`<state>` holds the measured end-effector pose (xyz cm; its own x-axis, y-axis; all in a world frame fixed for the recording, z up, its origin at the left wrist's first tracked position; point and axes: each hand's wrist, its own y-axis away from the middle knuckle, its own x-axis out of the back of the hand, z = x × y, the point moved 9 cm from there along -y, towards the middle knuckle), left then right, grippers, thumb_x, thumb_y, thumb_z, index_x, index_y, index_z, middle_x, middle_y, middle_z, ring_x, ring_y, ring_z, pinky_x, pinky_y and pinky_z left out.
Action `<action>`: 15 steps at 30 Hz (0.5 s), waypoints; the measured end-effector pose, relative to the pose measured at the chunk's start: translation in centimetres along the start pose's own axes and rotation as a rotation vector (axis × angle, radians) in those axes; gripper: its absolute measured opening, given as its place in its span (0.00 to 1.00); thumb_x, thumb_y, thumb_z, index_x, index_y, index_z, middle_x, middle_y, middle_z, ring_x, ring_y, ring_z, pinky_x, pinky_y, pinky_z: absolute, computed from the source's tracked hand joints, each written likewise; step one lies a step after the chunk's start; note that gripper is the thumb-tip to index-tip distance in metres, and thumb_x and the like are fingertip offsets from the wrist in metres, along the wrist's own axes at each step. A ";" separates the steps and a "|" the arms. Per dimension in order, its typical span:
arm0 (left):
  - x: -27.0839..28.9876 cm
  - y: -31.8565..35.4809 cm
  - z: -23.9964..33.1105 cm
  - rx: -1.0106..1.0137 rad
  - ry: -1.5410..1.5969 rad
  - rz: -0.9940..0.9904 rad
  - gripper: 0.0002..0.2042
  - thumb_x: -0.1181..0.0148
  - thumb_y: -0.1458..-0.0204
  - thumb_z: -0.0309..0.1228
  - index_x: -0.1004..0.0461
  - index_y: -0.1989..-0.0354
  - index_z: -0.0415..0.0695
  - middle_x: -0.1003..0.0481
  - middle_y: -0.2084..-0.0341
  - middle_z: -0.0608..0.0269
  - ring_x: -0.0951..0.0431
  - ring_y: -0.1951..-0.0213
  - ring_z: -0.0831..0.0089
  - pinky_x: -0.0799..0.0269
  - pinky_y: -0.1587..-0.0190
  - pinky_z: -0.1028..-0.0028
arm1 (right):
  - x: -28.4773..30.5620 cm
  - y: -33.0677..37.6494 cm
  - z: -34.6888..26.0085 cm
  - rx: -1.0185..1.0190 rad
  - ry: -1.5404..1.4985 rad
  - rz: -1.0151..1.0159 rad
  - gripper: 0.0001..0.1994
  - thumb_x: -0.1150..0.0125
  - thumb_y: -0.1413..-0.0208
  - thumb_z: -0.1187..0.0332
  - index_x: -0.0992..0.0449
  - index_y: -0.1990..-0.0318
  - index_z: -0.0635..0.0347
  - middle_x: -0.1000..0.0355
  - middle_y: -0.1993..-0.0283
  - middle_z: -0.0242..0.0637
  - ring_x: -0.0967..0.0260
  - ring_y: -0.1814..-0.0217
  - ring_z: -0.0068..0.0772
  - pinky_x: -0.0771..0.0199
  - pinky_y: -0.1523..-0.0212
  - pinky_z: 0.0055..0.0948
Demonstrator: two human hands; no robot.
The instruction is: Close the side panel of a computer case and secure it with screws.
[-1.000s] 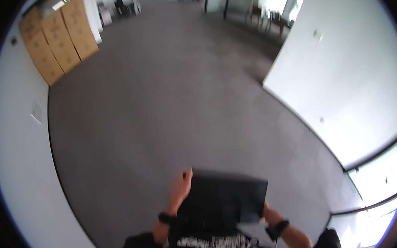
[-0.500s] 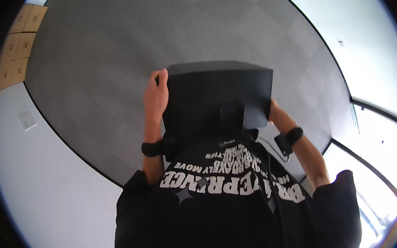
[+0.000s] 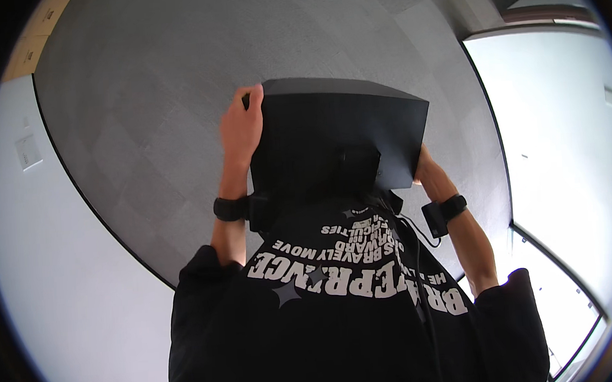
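In front of my body I carry a large black box-shaped object point(image 3: 337, 129) with flat sides and a smaller dark rectangular part low on the face toward me. My left hand point(image 3: 241, 128) is closed on its upper left corner. Around the lower right edge, my right hand point(image 3: 425, 166) grips it, with most of its fingers hidden behind the side. The bottom of the object is close to my shirt point(image 3: 348, 314), and I cannot tell whether they touch. Each wrist wears a black strap with a small dark block.
Grey floor point(image 3: 139, 96) spreads out beneath and ahead. A white wall point(image 3: 56, 227) runs along the left, with cardboard boxes point(image 3: 28, 54) stacked at its far end. Another white wall point(image 3: 539, 100) stands on the right, near a bright glazed opening point(image 3: 550, 295). A black cable point(image 3: 421, 233) hangs by my right wrist.
The view has shifted and turned across the room: fewer boxes show at the left, and a dark structure appears at the upper right. The black object stays in both hands, slightly more tilted.
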<state>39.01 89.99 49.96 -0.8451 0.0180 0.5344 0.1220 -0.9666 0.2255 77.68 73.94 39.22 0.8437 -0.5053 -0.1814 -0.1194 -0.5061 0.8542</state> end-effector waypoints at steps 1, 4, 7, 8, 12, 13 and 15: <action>0.1 0.0 -0.2 0.003 -0.001 0.005 0.26 0.56 0.37 0.56 0.24 0.50 0.45 0.20 0.59 0.56 0.22 0.54 0.58 0.30 0.51 0.64 | 0.0 -0.3 -0.1 -0.002 0.004 -0.004 0.26 0.59 0.34 0.52 0.27 0.44 0.65 0.23 0.50 0.44 0.21 0.54 0.39 0.18 0.55 0.39; -0.5 -0.6 -1.3 -0.062 0.059 0.067 0.27 0.56 0.38 0.57 0.24 0.49 0.45 0.21 0.58 0.56 0.22 0.52 0.57 0.30 0.49 0.64 | -0.9 -1.5 -0.8 -0.019 0.078 -0.022 0.27 0.59 0.34 0.50 0.27 0.43 0.65 0.23 0.50 0.46 0.21 0.54 0.40 0.18 0.54 0.40; -0.9 1.2 -2.3 -0.048 -0.028 0.103 0.27 0.55 0.38 0.57 0.24 0.48 0.46 0.21 0.56 0.55 0.23 0.50 0.56 0.31 0.47 0.63 | 0.8 -2.4 0.9 -0.064 0.103 -0.004 0.29 0.60 0.35 0.49 0.28 0.43 0.66 0.23 0.49 0.47 0.21 0.53 0.40 0.18 0.53 0.41; -1.2 1.7 -2.4 -0.026 -0.043 0.102 0.28 0.55 0.38 0.57 0.24 0.48 0.46 0.21 0.55 0.55 0.23 0.50 0.56 0.31 0.47 0.63 | 1.5 -3.1 1.1 -0.062 0.132 -0.009 0.29 0.61 0.35 0.49 0.28 0.43 0.66 0.24 0.49 0.47 0.22 0.52 0.40 0.19 0.53 0.41; -0.7 3.5 -6.4 -0.020 0.001 0.141 0.28 0.54 0.39 0.57 0.25 0.46 0.46 0.22 0.52 0.54 0.24 0.48 0.55 0.32 0.46 0.63 | 1.3 -3.6 2.1 -0.082 0.238 0.002 0.28 0.64 0.35 0.51 0.28 0.45 0.67 0.25 0.47 0.48 0.22 0.49 0.41 0.20 0.50 0.43; -0.1 3.7 -7.7 -0.028 0.069 0.161 0.28 0.54 0.39 0.57 0.25 0.46 0.45 0.22 0.52 0.54 0.24 0.47 0.55 0.32 0.45 0.63 | 0.9 -3.5 2.0 -0.077 0.259 -0.006 0.28 0.64 0.35 0.51 0.28 0.45 0.67 0.25 0.47 0.48 0.22 0.49 0.41 0.20 0.50 0.43; 0.9 4.6 -9.2 -0.026 0.085 0.209 0.28 0.53 0.39 0.56 0.25 0.46 0.45 0.22 0.51 0.53 0.25 0.46 0.55 0.32 0.44 0.63 | -0.1 -3.3 2.0 0.037 0.273 -0.085 0.27 0.64 0.36 0.54 0.27 0.46 0.68 0.24 0.48 0.49 0.22 0.51 0.42 0.19 0.51 0.44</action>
<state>34.05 83.16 43.95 -0.8441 -0.2036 0.4960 0.2862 -0.9534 0.0957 76.91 74.27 35.47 0.9605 -0.2559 -0.1096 -0.0571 -0.5664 0.8222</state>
